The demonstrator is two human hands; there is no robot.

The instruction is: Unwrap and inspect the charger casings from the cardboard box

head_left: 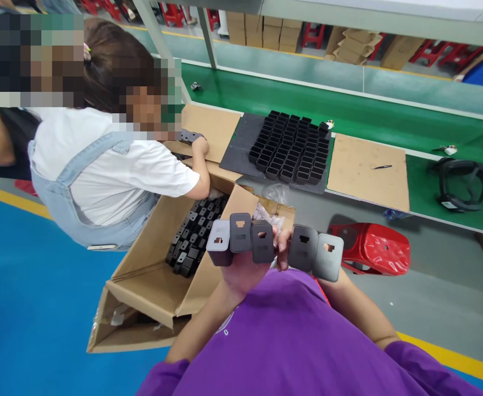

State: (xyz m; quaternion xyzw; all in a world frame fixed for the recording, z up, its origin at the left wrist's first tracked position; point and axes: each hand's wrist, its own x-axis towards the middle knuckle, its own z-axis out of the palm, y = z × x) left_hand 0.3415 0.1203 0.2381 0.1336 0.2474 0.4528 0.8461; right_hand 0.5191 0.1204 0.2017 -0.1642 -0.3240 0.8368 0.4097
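Note:
Three dark rectangular cases (261,242) stand side by side in my left hand (245,272), whose fingers are wrapped behind them. Each case has a small cut-out in its end face. My right hand (283,248) holds two more cases (303,248), one dark and one lighter grey; its fingertips show at their left side and the rest of the hand is behind them. A narrow gap separates the two groups, in front of the purple shirt. Beyond them, rows of black open cases (290,148) stand on a dark sheet (239,146) on the bench.
At the left, a person in a white shirt (142,159) reaches to the bench. An open carton (146,242) full of black cases stands beside me. A red stool (383,247) is at the right; cardboard (365,165) and a black headset (461,184) lie on the bench.

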